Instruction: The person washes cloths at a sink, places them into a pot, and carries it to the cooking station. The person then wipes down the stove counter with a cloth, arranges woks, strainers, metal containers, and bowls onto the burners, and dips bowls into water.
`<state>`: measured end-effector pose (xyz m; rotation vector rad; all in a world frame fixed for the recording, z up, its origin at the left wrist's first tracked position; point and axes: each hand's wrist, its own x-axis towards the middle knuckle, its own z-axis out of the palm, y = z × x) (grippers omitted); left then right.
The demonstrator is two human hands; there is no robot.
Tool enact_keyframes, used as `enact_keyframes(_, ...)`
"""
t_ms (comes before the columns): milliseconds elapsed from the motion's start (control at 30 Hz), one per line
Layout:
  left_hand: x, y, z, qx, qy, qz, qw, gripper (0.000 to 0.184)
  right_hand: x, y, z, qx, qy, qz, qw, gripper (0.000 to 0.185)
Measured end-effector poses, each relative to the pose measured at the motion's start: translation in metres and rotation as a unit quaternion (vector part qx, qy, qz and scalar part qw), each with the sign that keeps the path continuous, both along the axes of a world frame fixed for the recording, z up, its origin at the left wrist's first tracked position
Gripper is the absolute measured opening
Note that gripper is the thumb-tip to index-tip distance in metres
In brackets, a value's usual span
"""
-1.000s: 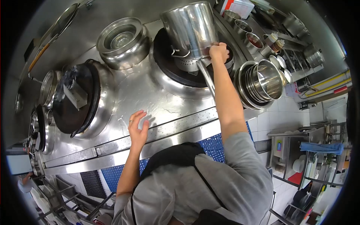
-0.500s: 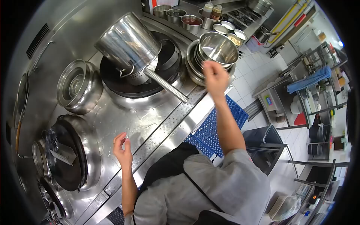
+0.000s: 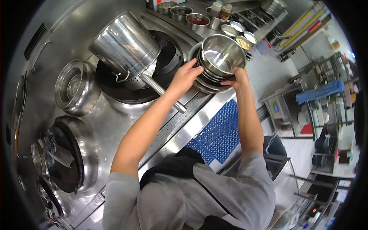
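A stack of nested steel bowls (image 3: 220, 55) stands tilted at the counter's right end. My right hand (image 3: 238, 78) grips its near right side, fingers curled at the rims. At the stack's left side is my left hand (image 3: 188, 76), fingers apart, their tips at or close to the bowl edges; contact is hard to make out. Left of the hands, a tall steel pot (image 3: 128, 40) with a long handle (image 3: 163, 92) leans over a black wok (image 3: 122, 90). My left forearm passes in front of part of the handle.
Small pots of sauces (image 3: 197, 23) and squeeze bottles (image 3: 225, 12) line the back right. A lidded steel pot (image 3: 76, 88) and another wok (image 3: 63, 157) are at the left. Blue matting (image 3: 218, 134) lies on the floor; shelving (image 3: 299, 107) stands at the right.
My right hand has left the tall pot and moved right to grip the bowl stack. My left hand has come up and across to the stack's left side. The view has turned right.
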<state>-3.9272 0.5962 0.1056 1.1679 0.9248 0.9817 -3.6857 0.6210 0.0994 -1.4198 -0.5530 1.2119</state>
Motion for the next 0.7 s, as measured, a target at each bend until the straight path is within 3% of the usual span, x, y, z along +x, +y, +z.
enact_keyframes(67, 0.033, 0.029, -0.027, -0.003, -0.015, 0.081, 0.997, 0.065, 0.0, -0.001, -0.005, 0.025, 0.009, -0.013, 1.0, 0.062)
enact_keyframes(133, 0.037, 0.026, -0.004, 0.033, -0.093, -0.028, 0.995, 0.064, 0.004, -0.008, -0.009, 0.07, 0.024, 0.024, 0.997, 0.06)
enact_keyframes(200, 0.041, 0.025, -0.014, 0.117, -0.053, 0.003, 0.992, 0.072, 0.007, -0.012, -0.003, 0.06, -0.025, 0.035, 0.997, 0.059)
enact_keyframes(267, 0.036, 0.016, 0.003, 0.291, -0.096, 0.022, 0.952, 0.078, 0.038, -0.01, -0.005, 0.037, 0.001, 0.034, 0.999, 0.054)
enact_keyframes(333, 0.028, 0.002, 0.019, 0.379, 0.003, 0.096, 0.92, 0.085, 0.047, -0.026, 0.033, 0.093, -0.056, 0.039, 0.993, 0.054)
enact_keyframes(400, 0.003, -0.018, 0.046, 0.342, -0.009, 0.058, 0.938, 0.098, 0.057, -0.039, 0.068, 0.149, -0.063, 0.047, 0.986, 0.026)
enact_keyframes(433, -0.013, -0.03, 0.062, 0.383, 0.031, 0.075, 0.92, 0.105, 0.045, -0.05, 0.089, 0.176, -0.047, 0.054, 0.982, 0.029)
enact_keyframes(533, -0.059, -0.067, 0.1, 0.482, 0.149, 0.138, 0.852, 0.124, -0.002, -0.085, 0.138, 0.235, -0.17, 0.042, 0.956, 0.045)
enact_keyframes(600, -0.096, -0.092, 0.115, 0.53, 0.169, 0.153, 0.817, 0.137, -0.037, -0.102, 0.155, 0.265, -0.132, 0.111, 0.949, 0.065)
enact_keyframes(667, -0.141, -0.132, 0.127, 0.522, 0.21, 0.174, 0.808, 0.142, -0.074, -0.117, 0.155, 0.267, -0.076, 0.164, 0.947, 0.071)
enact_keyframes(700, -0.162, -0.156, 0.13, 0.511, 0.256, 0.176, 0.802, 0.145, -0.099, -0.13, 0.151, 0.264, -0.112, 0.174, 0.942, 0.072)
